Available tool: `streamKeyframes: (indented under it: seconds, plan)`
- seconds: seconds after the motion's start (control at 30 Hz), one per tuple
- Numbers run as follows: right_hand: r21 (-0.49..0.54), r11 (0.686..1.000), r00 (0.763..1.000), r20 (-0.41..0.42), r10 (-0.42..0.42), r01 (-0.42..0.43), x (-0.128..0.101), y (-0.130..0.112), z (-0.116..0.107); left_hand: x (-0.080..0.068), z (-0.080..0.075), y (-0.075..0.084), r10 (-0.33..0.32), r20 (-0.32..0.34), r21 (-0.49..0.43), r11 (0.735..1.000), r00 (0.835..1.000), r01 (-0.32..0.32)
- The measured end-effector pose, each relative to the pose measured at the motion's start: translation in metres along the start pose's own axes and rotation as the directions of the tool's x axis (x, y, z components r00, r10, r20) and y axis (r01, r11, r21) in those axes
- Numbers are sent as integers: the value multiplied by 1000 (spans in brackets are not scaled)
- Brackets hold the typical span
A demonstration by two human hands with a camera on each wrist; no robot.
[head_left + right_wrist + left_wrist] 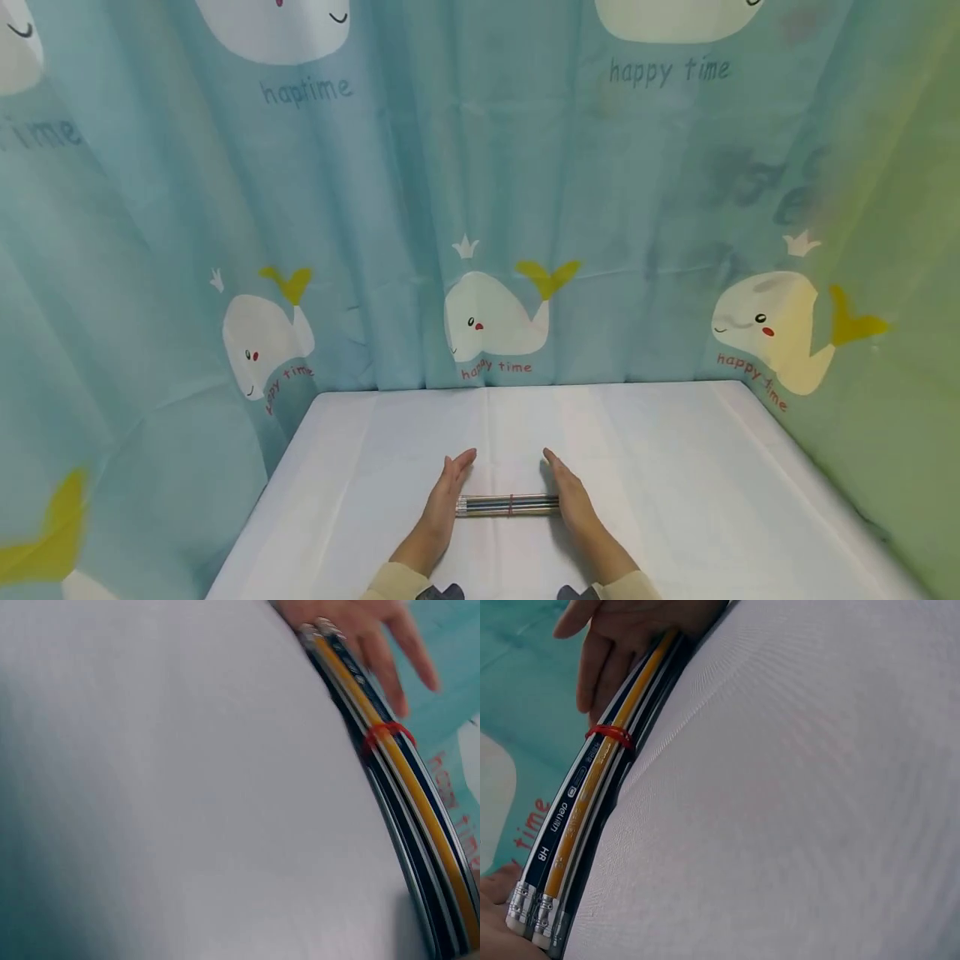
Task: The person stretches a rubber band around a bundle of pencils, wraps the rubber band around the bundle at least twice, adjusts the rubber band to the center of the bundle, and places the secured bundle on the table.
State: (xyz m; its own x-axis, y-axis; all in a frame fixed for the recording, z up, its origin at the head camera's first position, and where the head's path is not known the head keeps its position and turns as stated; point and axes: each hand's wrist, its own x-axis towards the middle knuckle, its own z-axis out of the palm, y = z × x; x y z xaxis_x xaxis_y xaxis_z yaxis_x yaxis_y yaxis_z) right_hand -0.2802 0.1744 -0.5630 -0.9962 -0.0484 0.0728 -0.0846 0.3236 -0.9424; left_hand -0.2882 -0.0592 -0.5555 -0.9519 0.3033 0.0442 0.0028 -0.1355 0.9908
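Two flat palms bracket a bundle of pencils point(508, 505) on the table point(675, 467): my left hand point(447, 492) stands on its edge against the eraser end, and my right hand point(572, 493) stands the same way against the other end. Neither hand curls round anything; the fingers of both lie straight and together, pointing toward the far edge of the table, and only the palms touch the bundle's ends. From the left wrist view the metal ferrules sit right against my left palm point(495, 915), while my right hand point(622, 645) shows at the far end with its fingers spread loosely. From the right wrist view my left hand point(360, 630) shows beyond the ferrules, fingers straight.

The bundle lies flat, parallel to the table's near edge and close to it, about midway between the left and right edges. A red rubber band point(609, 735) wraps it a little past the middle, nearer my right hand. One pencil in it is yellow, the ones beside it dark with white lettering that reads HB.

A white cloth covers the table, with a crease running from near edge to far edge just left of the bundle. Around the far and side edges hangs a teal curtain point(375, 208) printed with white whales point(495, 318) and the words "happy time".
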Motion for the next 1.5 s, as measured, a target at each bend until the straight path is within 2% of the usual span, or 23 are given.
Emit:
streamKeyframes:
  seconds: [0.07, 0.17, 0.27, 0.37, 0.47, 0.53, 0.63, 0.83, 0.9, 1.0, 1.1, 1.23, 1.3, 1.37, 1.43, 1.5]
  plan:
    - [69, 998, 1000, 31, 2, -4, 1, 1, -2, -3, 0, 0, 0, -20, 3, 1000, 1000, 0]
    - [90, 996, 999, 51, -2, -3, 3, 3, -6, -5, -3, 2, 14, -31, -27, 1000, 999, -15]
    - [168, 986, 1000, 6, 1, -2, 4, 5, -13, -2, -7, 3, 27, -22, -46, 999, 999, -28]
    - [341, 940, 999, -38, 0, 13, 3, 5, -21, 2, -12, 3, 33, -31, -69, 997, 999, -35]
    - [440, 897, 999, -26, -27, 36, 1, 5, -23, 5, -13, 1, 43, -45, -92, 995, 998, -47]
    - [429, 903, 999, 6, -31, 26, 1, 4, -21, 6, -11, 0, 44, -53, -107, 993, 998, -49]
    - [346, 938, 999, 38, -35, 20, 1, 3, -13, 7, -7, -2, 40, -83, -111, 993, 996, -49]
    - [179, 984, 999, -40, -20, 26, 0, 0, 3, 8, 2, -4, 51, -196, -202, 975, 979, -91]
    - [137, 990, 998, -65, -10, 19, 1, -1, 6, 9, 4, -4, 55, -190, -207, 974, 980, -94]
    - [109, 994, 996, -92, -10, 21, 2, -1, 7, 11, 6, -3, 56, -137, -139, 988, 989, -75]
    - [120, 992, 995, -93, -33, 44, 2, -1, 4, 12, 6, -2, 56, -112, -75, 995, 992, -64]
    - [200, 980, 996, -88, -5, 22, 1, 1, -2, 10, 2, -2, 44, -167, -100, 993, 985, -61]
    - [293, 956, 994, -104, 34, -2, 0, 1, -6, 8, 0, -3, 41, -194, -109, 992, 980, -63]
    - [398, 917, 991, -115, 72, -21, -2, 2, -9, 6, 0, -4, 35, -215, -98, 994, 976, -57]
    - [448, 894, 991, -103, 85, -30, -5, 2, -10, 4, 2, -4, 30, -230, -90, 995, 973, -52]
    - [409, 911, 993, -78, 91, -52, -8, 0, -9, 2, 4, -5, 30, -234, -91, 994, 972, -53]
